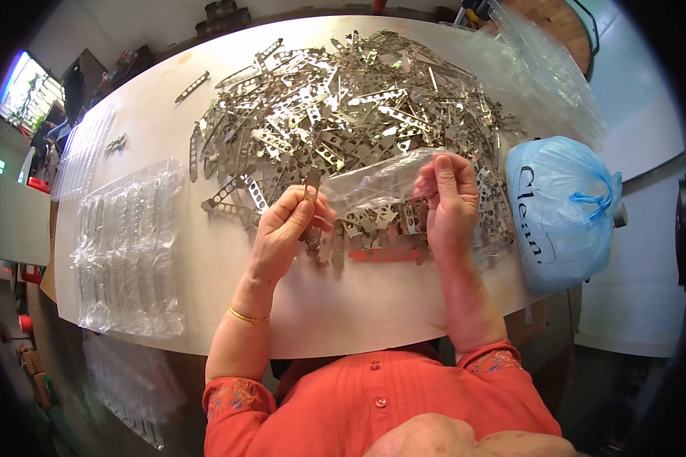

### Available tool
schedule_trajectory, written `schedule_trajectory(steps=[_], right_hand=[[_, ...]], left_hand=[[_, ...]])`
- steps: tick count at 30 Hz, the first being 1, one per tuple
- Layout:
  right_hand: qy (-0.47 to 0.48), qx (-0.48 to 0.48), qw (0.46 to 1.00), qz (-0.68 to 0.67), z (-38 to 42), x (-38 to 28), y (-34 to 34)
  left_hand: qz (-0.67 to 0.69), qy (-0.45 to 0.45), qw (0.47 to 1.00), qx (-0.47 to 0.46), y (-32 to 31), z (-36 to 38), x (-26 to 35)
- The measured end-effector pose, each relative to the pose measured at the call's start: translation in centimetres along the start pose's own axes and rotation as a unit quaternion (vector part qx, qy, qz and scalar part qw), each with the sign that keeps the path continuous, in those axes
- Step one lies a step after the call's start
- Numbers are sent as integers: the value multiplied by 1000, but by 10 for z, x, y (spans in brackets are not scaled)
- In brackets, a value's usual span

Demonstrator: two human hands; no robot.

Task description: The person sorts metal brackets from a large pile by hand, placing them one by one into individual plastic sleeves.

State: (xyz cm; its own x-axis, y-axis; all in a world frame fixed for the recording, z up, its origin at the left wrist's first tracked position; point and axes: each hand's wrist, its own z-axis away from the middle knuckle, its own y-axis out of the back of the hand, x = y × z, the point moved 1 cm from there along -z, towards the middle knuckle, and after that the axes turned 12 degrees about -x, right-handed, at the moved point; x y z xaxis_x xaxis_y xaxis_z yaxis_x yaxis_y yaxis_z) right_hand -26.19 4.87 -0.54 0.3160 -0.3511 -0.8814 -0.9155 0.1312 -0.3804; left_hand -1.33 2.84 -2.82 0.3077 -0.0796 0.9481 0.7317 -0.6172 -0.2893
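At mid-frame, the left hand (276, 234) pinches a metal strip (312, 178) beside the clear plastic bag (370, 185) pinched by the right hand's (451, 206) fingers, and handling the limp film seems to call for steady alignment.

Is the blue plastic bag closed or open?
Closed: the top of the blue bag is gathered and tied in a knot.

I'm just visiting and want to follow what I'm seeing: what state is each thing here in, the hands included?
Left hand: closed, pinching a metal strip
Metal strip: held between thumb and fingers
Right hand: closed, pinching a clear bag
Clear bag: held out between the hands
Heap of metal strips: loose, jumbled
Blue bag: bulging, knotted
Clear packs: lying flat
Red strip: lying flat
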Motion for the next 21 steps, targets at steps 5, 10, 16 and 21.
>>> schedule_trajectory(steps=[5,10,16,21], right_hand=[[24,21,999,17,-4,-2,5],[39,25,998,43,-4,0,9],[55,16,996,68,-3,1,8],[80,40,992,86,-3,-3,9]], left_hand=[[41,-10,998,37,5,0,1],[72,-13,997,9,5,0,-3],[85,-24,996,9,5,1,0],[66,-35,996,44,6,2,1]])
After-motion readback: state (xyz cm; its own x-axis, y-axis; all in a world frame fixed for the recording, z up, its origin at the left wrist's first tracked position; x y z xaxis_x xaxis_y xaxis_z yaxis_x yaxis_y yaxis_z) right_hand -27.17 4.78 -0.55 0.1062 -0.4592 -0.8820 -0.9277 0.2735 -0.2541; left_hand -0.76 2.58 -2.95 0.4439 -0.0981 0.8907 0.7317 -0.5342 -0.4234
